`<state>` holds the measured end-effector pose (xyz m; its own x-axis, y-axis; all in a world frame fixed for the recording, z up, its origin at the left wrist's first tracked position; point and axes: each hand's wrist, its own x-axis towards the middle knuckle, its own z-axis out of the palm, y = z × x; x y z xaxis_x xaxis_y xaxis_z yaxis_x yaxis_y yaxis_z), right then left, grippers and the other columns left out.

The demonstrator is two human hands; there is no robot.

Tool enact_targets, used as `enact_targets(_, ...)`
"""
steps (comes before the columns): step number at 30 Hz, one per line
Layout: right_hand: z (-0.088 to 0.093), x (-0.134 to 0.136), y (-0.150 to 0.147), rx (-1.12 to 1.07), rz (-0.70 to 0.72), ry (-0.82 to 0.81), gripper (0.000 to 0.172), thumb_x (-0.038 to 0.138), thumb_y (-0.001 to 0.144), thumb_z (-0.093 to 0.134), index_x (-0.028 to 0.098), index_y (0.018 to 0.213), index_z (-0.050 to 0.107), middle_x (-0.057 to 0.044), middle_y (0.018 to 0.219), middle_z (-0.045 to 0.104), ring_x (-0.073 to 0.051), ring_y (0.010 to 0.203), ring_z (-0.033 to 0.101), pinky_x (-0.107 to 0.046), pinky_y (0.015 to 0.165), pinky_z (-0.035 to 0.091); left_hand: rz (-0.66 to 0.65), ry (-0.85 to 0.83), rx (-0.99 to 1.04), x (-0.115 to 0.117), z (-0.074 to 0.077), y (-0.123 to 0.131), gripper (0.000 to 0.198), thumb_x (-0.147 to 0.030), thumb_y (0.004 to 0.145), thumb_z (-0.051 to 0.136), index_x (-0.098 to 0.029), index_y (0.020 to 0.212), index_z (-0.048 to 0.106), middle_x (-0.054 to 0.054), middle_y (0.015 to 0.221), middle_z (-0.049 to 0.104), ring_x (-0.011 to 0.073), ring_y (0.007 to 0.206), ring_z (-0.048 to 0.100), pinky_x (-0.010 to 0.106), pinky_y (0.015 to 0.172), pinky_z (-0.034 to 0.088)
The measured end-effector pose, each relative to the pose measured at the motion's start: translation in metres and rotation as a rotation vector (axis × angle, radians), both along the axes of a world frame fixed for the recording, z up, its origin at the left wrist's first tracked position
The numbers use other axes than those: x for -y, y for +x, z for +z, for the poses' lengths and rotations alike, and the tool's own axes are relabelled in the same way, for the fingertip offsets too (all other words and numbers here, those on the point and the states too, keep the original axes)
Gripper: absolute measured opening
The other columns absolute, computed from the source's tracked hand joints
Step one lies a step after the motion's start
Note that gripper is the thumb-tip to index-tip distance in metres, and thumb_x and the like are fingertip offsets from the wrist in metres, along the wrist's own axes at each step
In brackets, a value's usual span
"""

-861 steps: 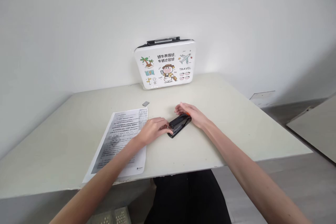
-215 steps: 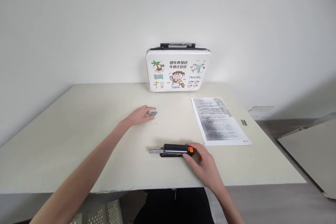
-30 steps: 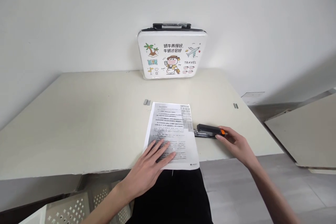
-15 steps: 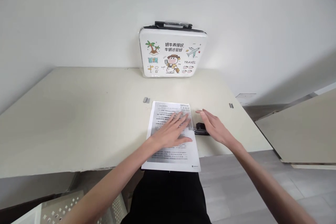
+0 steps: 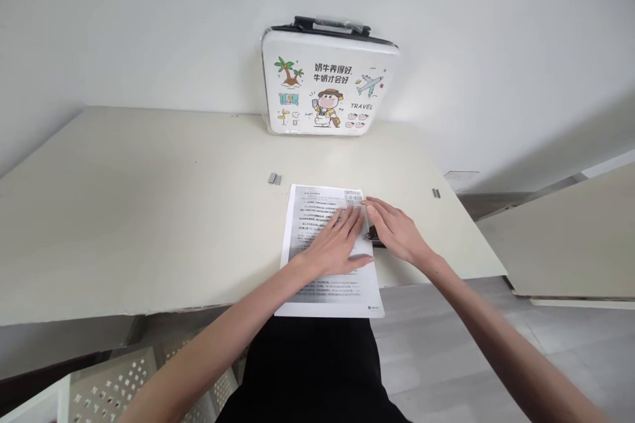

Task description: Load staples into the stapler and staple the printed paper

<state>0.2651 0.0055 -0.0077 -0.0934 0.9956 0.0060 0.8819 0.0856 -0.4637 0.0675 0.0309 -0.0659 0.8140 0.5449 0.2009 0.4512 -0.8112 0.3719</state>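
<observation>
Printed sheets of paper (image 5: 327, 289) lie on the table, with their lower edge reaching past its front. My left hand (image 5: 340, 241) rests flat on the print with its fingers stretched out. My right hand (image 5: 399, 231) is at the right edge of the paper, fingers extended and palm down. Beneath it, a small black desk device (image 5: 373, 234) with a shiny metal part sits against the paper's edge. The hand covers most of this device, so I cannot tell whether it is a stapler or a hole punch.
A white case (image 5: 330, 82) with cartoon prints and a black handle stands against the wall. Small grey clips (image 5: 274, 178) and another grey piece (image 5: 436, 193) are on the pale table (image 5: 149, 211). A perforated plastic container (image 5: 112, 386) is below left.
My right hand has moved left and down over the black device, closer to the paper's edge. The left hand stays flat on the paper. The camera view has shifted slightly.
</observation>
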Motion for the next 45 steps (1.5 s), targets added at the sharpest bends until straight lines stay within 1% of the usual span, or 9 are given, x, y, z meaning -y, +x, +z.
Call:
enact_targets(6,0.004,0.002,-0.003,0.011,-0.023,-0.024,0.056,0.052,0.111,0.020,0.032,0.146,0.060,-0.003,0.158,0.056,-0.029,0.145,0.053,-0.055,0.119,0.043,-0.009,0.000,0.009,0.001,0.001,0.003,0.098,-0.068,0.104,0.041,-0.006,0.169,0.001,0.020,0.176,0.010,0.0317,0.164,-0.002,0.049,0.133,0.001)
enact_targets(13,0.013,0.003,-0.008,0.015,-0.043,-0.074,0.055,0.052,0.111,0.019,0.033,0.145,0.059,-0.001,0.158,0.056,-0.029,0.141,0.057,-0.054,0.115,0.048,-0.013,-0.003,0.012,0.001,0.001,0.006,0.098,-0.067,0.104,0.044,-0.007,0.169,0.000,0.021,0.176,0.011,0.0317,0.164,-0.001,0.049,0.133,0.001)
enact_targets(16,0.013,0.003,-0.008,0.034,-0.046,-0.083,0.055,0.052,0.111,0.019,0.034,0.146,0.058,-0.001,0.158,0.055,-0.029,0.142,0.056,-0.054,0.114,0.049,-0.014,0.006,0.024,0.001,0.000,0.007,0.096,-0.066,0.104,0.043,-0.007,0.168,0.002,0.020,0.176,0.011,0.0311,0.164,-0.001,0.049,0.133,0.001)
enact_targets(23,0.010,0.003,-0.009,0.079,-0.024,-0.069,0.055,0.051,0.111,0.019,0.032,0.143,0.060,-0.003,0.157,0.057,-0.029,0.141,0.057,-0.052,0.110,0.053,-0.020,0.027,0.015,0.001,0.000,0.007,0.093,-0.065,0.104,0.045,-0.004,0.166,0.013,0.022,0.175,0.016,0.0314,0.164,0.001,0.047,0.133,0.000)
enact_targets(27,0.010,0.002,-0.012,0.130,-0.029,-0.072,0.053,0.049,0.111,0.021,0.031,0.142,0.059,-0.004,0.155,0.058,-0.028,0.139,0.059,-0.052,0.111,0.052,-0.018,0.020,0.045,0.002,0.000,0.006,0.091,-0.063,0.104,0.046,-0.007,0.167,0.012,0.019,0.175,0.017,0.0312,0.164,0.003,0.048,0.133,0.002)
enact_targets(31,0.011,0.001,-0.013,0.149,-0.031,-0.083,0.053,0.048,0.111,0.020,0.031,0.142,0.059,-0.004,0.154,0.058,-0.029,0.138,0.059,-0.052,0.110,0.052,-0.024,-0.001,0.062,0.001,0.000,0.007,0.093,-0.063,0.104,0.046,-0.008,0.168,0.008,0.019,0.176,0.016,0.0315,0.164,0.002,0.049,0.133,0.004)
enact_targets(36,0.013,0.001,-0.007,0.069,-0.031,-0.122,0.052,0.051,0.111,0.019,0.036,0.144,0.057,0.001,0.156,0.057,-0.026,0.139,0.058,-0.050,0.111,0.052,-0.018,0.012,0.017,0.002,0.001,0.005,0.091,-0.062,0.105,0.044,-0.005,0.168,0.010,0.019,0.176,0.015,0.0307,0.164,0.002,0.047,0.134,0.003)
enact_targets(39,0.014,0.001,-0.003,0.061,-0.032,-0.134,0.052,0.052,0.111,0.019,0.038,0.143,0.057,0.003,0.157,0.056,-0.025,0.140,0.058,-0.050,0.112,0.051,-0.016,0.024,-0.001,0.002,0.002,0.004,0.090,-0.062,0.105,0.043,-0.004,0.167,0.011,0.020,0.175,0.015,0.0299,0.164,0.003,0.046,0.134,0.002)
enact_targets(45,0.012,0.001,-0.005,0.097,-0.028,-0.111,0.051,0.050,0.111,0.020,0.036,0.145,0.056,0.000,0.158,0.055,-0.025,0.139,0.059,-0.049,0.108,0.055,-0.011,0.033,0.009,0.002,-0.002,0.005,0.090,-0.062,0.105,0.043,-0.005,0.167,0.012,0.018,0.175,0.017,0.0292,0.164,0.003,0.047,0.134,0.002)
